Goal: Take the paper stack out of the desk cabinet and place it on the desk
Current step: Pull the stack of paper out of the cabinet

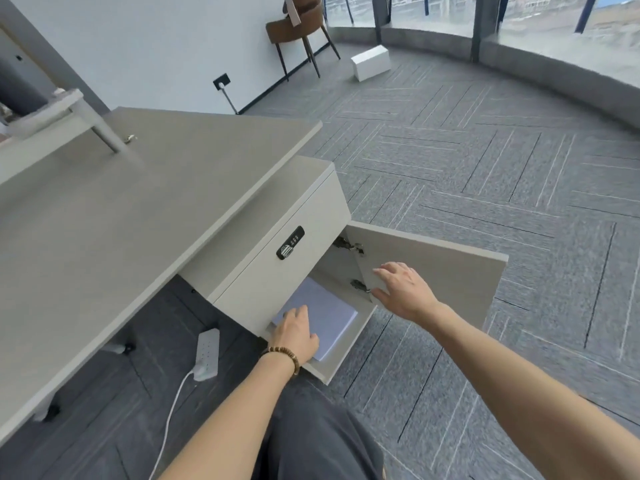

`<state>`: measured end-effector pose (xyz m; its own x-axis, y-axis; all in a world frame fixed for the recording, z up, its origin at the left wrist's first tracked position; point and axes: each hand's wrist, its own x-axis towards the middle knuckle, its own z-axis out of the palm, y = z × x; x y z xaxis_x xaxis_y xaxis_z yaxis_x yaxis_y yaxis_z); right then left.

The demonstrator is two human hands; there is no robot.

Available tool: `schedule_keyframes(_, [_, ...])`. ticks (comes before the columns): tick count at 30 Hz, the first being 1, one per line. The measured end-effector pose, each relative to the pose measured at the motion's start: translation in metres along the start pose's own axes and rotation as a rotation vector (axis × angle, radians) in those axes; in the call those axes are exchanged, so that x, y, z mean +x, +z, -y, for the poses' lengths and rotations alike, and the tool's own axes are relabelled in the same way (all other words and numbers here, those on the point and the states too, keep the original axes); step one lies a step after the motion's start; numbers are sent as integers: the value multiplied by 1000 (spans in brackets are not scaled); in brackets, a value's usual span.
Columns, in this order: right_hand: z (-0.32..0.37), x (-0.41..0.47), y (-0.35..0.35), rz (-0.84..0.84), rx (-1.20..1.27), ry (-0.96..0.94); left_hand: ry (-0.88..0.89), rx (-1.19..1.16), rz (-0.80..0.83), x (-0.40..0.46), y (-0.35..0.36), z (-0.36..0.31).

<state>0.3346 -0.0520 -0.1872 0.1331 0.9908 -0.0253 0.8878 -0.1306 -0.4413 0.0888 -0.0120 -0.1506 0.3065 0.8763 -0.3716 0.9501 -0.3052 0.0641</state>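
A white paper stack [327, 315] lies flat on the floor of the open desk cabinet [294, 244], below a drawer front with a black combination lock. My left hand [296, 332], with a bead bracelet at the wrist, rests on the near corner of the stack, fingers laid over its top. My right hand [403, 289] grips the inner edge of the cabinet door [446, 271], which is swung wide open to the right. The grey desk [121, 209] top stretches to the left above the cabinet.
A white power strip [207, 355] with its cord lies on the carpet under the desk. A monitor stand leg [100, 129] sits at the desk's far left. A brown chair [298, 29] and a white box [370, 62] stand far off by the windows.
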Motion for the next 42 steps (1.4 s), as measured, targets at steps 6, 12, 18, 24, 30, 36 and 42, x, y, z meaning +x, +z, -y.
schedule_keyframes(6, [10, 47, 69, 184, 44, 13, -78, -161, 57, 54, 45, 19])
schedule_keyframes(12, [0, 88, 139, 359, -23, 49, -168, -257, 129, 103, 100, 32])
schedule_keyframes(18, [-24, 115, 198, 492, -3, 108, -401, -494, 146, 148, 150, 43])
schedule_keyframes(24, [-35, 144, 248, 574, 51, 168, -585, -631, 137, 176, 194, 49])
schedule_keyframes(30, [-48, 167, 290, 572, 132, 219, -613, -739, 115, 206, 230, 43])
schedule_keyframes(36, [-59, 176, 326, 564, 140, 212, -700, -756, 85, 237, 270, 47])
schedule_keyframes(42, [-63, 189, 346, 473, 77, 198, -788, -763, 85, 252, 295, 53])
